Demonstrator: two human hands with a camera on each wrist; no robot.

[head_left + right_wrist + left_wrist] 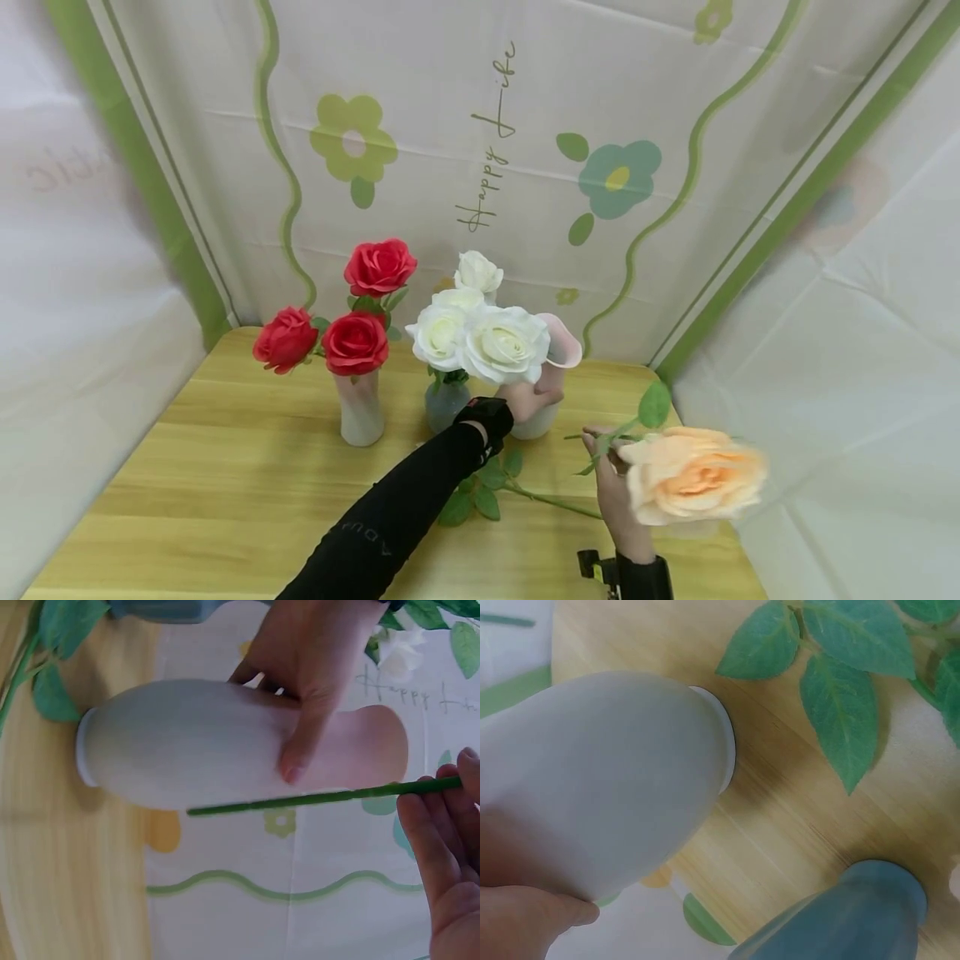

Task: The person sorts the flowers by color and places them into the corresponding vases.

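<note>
My left hand (525,402) grips the upper part of a pink-and-white vase (172,742), which stands upright on the table. Its thumb lies across the vase's side in the right wrist view. The wavy pink rim of this vase shows no flower in it. To the right, my right hand (618,504) pinches the green stem (300,801) of a peach rose (693,479). In the head view the bloom hangs over that wrist. The bare end of the stem points toward the vase, overlapping its side in the right wrist view; whether they touch I cannot tell.
White roses (504,343) fill a blue-grey vase (444,407) left of the gripped one. Farther left, red roses (356,343) stand in another pink-and-white vase (362,417). A leafy stem (551,501) lies on the wooden table (195,475). Printed cloth (435,83) hangs behind.
</note>
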